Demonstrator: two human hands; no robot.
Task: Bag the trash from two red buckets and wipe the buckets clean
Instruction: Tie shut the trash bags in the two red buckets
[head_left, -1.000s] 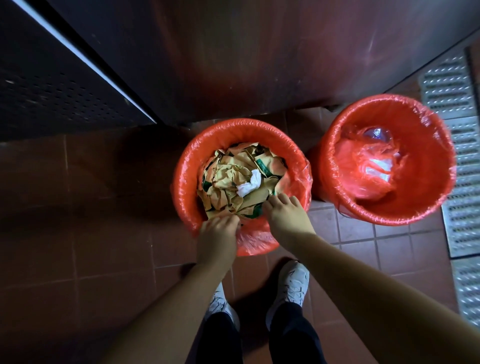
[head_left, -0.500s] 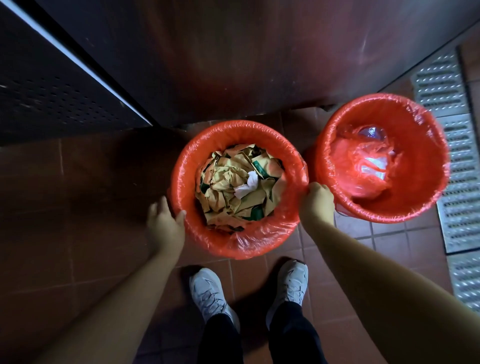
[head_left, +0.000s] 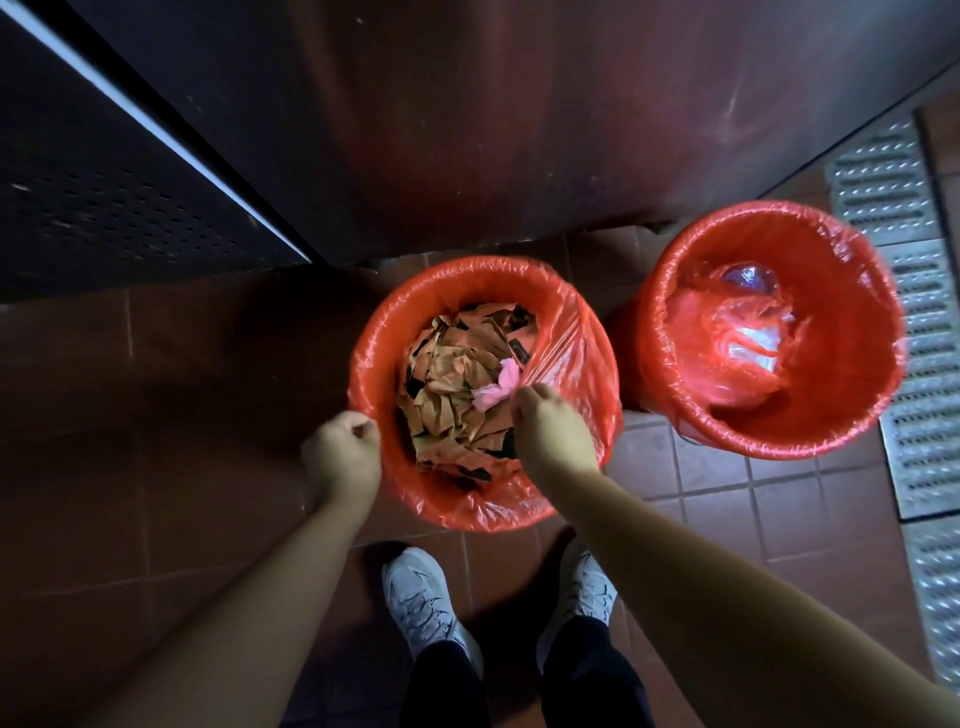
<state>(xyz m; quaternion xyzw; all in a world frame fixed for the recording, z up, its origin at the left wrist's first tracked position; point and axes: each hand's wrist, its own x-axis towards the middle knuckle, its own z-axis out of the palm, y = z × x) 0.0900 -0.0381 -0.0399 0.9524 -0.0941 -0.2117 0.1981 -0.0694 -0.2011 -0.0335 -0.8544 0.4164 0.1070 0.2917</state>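
Note:
Two red buckets lined with red plastic bags stand on the tiled floor. The near bucket (head_left: 415, 291) is full of crumpled brown paper trash (head_left: 457, 384) with a white tissue on top. My left hand (head_left: 343, 457) grips the bag's edge at the bucket's left rim. My right hand (head_left: 550, 431) pinches the bag's right edge and holds it stretched inward over the trash. The far-right bucket (head_left: 779, 436) holds a crumpled red bag and clear plastic (head_left: 748, 332).
A dark metal cabinet (head_left: 467, 130) stands right behind the buckets. A perforated metal drain grate (head_left: 919, 364) runs along the right side. My white shoes (head_left: 431, 608) stand on the brown tiles just before the near bucket.
My right hand has pulled the bag's right edge off the rim toward the middle of the bucket. My left hand has closed on the bag's left edge.

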